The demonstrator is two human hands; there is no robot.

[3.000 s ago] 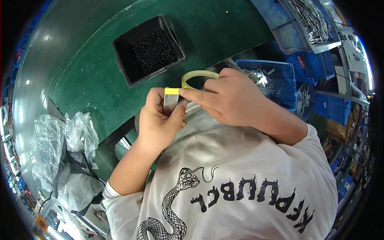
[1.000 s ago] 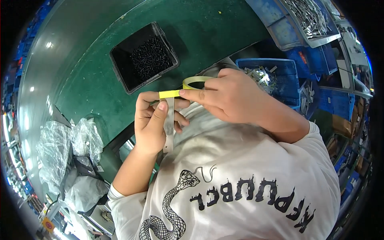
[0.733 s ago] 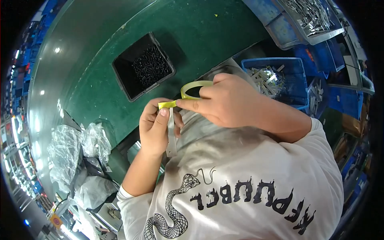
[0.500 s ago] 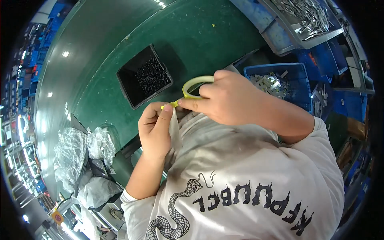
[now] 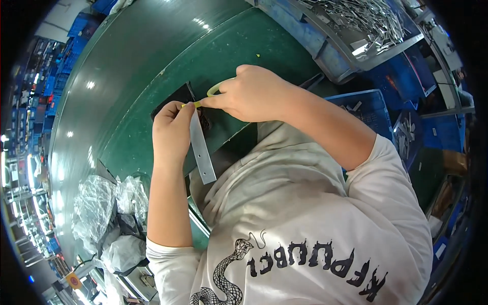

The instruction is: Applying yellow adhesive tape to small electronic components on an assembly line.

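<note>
My left hand pinches the upper end of a flat silver metal strip. The strip hangs down toward my shirt, and small holes show near its lower end. A short piece of yellow tape lies at its top edge, by the left thumb. My right hand is closed on the yellow tape roll, its index finger stretched to the tape by the strip. Behind both hands, a black bin stands on the green table; its contents are mostly hidden.
At the upper right, a grey bin holds many thin metal pieces. A blue bin with metal parts sits below it, partly behind my right forearm. Clear plastic bags lie at the left. The green table has a curved far edge.
Both hands have moved up and left, away from my body, with the tape roll and metal strip. The strip now shows its flat, holed face, and the hands cover more of the black bin.
</note>
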